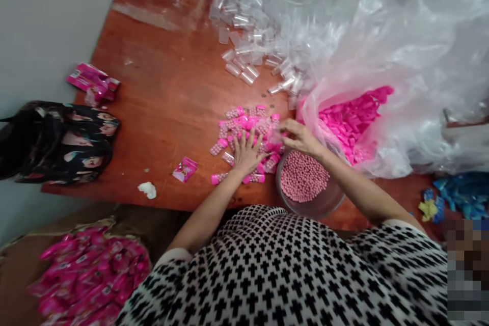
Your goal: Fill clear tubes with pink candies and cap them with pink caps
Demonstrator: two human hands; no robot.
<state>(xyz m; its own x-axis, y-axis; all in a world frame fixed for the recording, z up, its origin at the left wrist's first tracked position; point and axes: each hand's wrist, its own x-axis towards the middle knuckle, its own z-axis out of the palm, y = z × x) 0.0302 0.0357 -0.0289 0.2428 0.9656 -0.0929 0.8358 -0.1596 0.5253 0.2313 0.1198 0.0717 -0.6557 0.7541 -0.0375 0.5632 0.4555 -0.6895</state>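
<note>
1. Head view looks down on a red-brown counter (164,97), with the person's two bare arms reaching in from the bottom edge.
2. The left hand (246,150) lies flat and released, fingers spread, palm down on the pile of pink-capped vials (248,122) near the middle of the counter.
3. The right hand (300,136) rests at the right edge of the same pile with its fingertips drawn together. Whether they pinch a vial I cannot tell, as the picture is blurred there.
4. Just beside the right wrist, at the counter's near edge, stands a round bowl (324,204) full of small pink beads (303,175).
5. Behind the bowl a clear plastic bag (401,61) lies open, holding loose pink caps (355,112).
6. Empty clear vials (244,61) are scattered at the far side, next to the plastic.
7. Well to the left lie pink packets (93,80) and a black patterned bag (57,140). A single pink packet (184,169) and a white scrap (147,189) sit near the front edge.
</note>
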